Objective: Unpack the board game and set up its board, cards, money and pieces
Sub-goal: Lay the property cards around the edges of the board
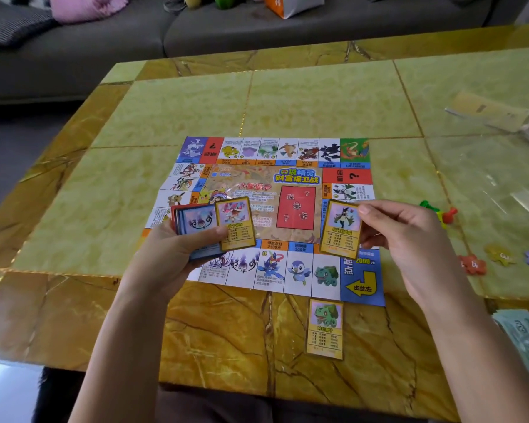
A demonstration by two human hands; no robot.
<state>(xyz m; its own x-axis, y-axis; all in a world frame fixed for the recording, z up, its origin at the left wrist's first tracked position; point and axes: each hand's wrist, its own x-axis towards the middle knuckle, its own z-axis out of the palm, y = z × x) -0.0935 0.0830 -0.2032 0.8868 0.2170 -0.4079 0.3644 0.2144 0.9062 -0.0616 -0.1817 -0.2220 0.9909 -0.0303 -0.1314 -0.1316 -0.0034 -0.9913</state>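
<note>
Your left hand (171, 254) grips one card stack (196, 222); right hand (409, 236) pinches one yellow card (341, 230); one loose card (326, 329) lies below the "2000" board (297, 209).

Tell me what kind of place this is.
Most likely a home living room: a grey fabric sofa with a pink fluffy cushion stands behind a yellow-green marble-patterned table, where a colourful paper game board lies spread out.

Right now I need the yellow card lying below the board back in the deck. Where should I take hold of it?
Probably its two long edges, pinched from above with thumb and finger: the yellow card lies flat, face up on the table, both sides free, while its top edge sits close to the board.
</note>
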